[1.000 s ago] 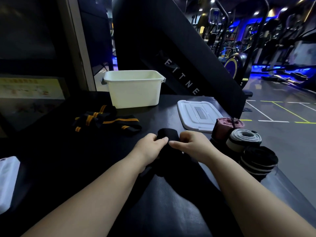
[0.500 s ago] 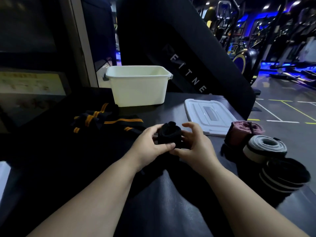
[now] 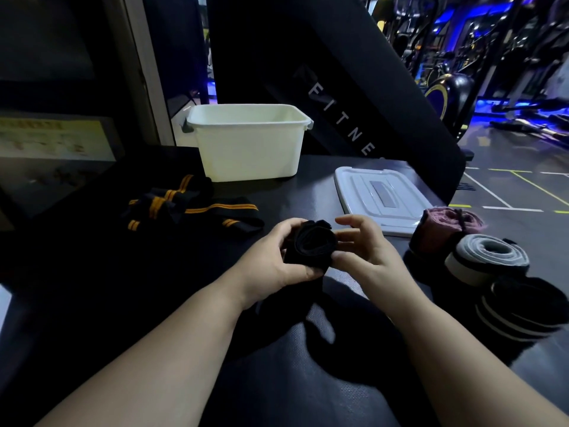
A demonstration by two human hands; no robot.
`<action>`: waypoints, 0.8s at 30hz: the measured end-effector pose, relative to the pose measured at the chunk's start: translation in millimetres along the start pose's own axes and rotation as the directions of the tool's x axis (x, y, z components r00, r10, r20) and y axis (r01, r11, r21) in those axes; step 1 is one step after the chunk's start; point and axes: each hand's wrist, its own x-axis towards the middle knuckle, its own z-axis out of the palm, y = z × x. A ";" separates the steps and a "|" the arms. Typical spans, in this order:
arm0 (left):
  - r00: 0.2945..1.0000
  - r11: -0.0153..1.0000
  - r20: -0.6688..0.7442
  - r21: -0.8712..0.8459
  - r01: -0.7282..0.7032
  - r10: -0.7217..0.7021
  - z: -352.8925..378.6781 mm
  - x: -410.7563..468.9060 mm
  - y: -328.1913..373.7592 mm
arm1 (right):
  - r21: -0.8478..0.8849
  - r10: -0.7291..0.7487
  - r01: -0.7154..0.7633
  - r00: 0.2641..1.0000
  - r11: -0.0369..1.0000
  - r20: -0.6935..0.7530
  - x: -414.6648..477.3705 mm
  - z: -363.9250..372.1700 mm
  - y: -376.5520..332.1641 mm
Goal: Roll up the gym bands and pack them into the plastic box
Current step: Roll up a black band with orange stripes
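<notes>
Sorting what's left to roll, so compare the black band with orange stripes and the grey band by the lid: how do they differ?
The orange-striped band lies loose and crumpled, unrolled; the grey band is wound into a tight coil. The striped one sits left of the hands, in front of the plastic box; the grey one stands at the right between two other rolls. Both rest on the dark tabletop, outside the box.

Two hands are showing, the left hand and the right hand, sharing one black band roll between them. Three finished rolls are sitting at the right edge of the worktop: one pink roll, one grey roll and one black roll with pale stripes. One loose heap of black bands with orange stripes is lying to the left; how many bands are making it up cannot be told. One white plastic box is standing behind, and one white lid is lying beside it.
</notes>
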 end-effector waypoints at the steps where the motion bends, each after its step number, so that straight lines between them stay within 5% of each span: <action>1: 1.000 1.000 0.005 0.010 -0.006 0.006 0.1 -0.9 0.5 | 0.023 0.009 -0.009 1.000 1.000 0.010 -0.3 -0.2 0.8; 20: 0.999 0.999 0.027 -0.040 -0.025 0.026 5.6 -2.4 -0.1 | -0.127 -0.022 0.011 0.996 0.992 -0.090 0.5 -0.6 0.2; 24: 1.000 0.997 0.001 -0.075 -0.011 0.011 6.6 -2.7 -1.0 | -0.070 0.047 -0.048 0.999 0.996 -0.017 -1.4 -1.4 0.5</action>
